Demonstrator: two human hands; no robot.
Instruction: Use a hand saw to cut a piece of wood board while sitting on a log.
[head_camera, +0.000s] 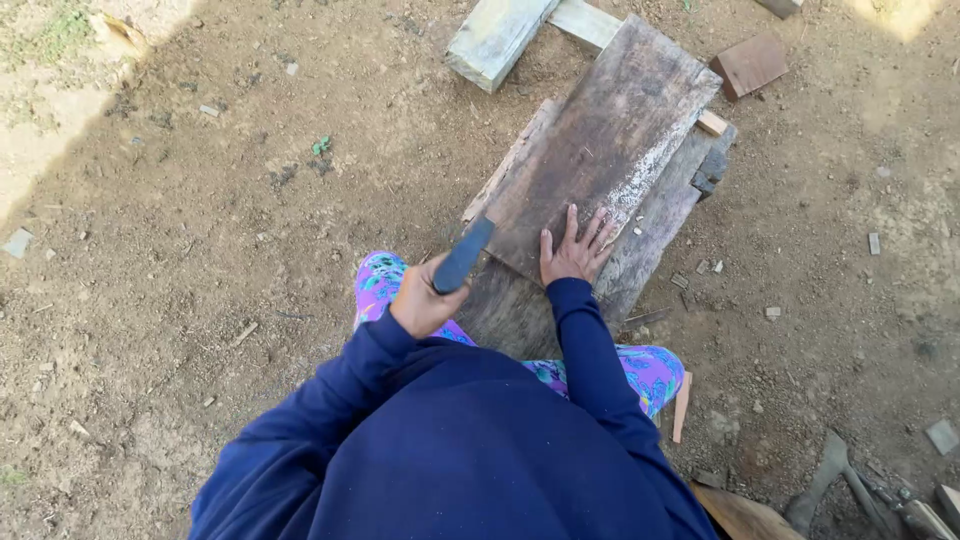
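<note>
Two hands in view: the left hand (422, 300) has its fingers clenched around one dark blade-like tool (463, 256), held just above the near board edge. The right hand (575, 252) lies flat, fingers spread and released, on the upper of two stacked weathered boards (610, 130) on the dirt ground (200, 250).

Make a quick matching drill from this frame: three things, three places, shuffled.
1. left hand
2. right hand
3. pale wood block

a. flat on the dark plank
b. on the dirt beyond the plank's far end
c. closed round a dark flat tool

Pairs: 1-c, 2-a, 3-b
</note>
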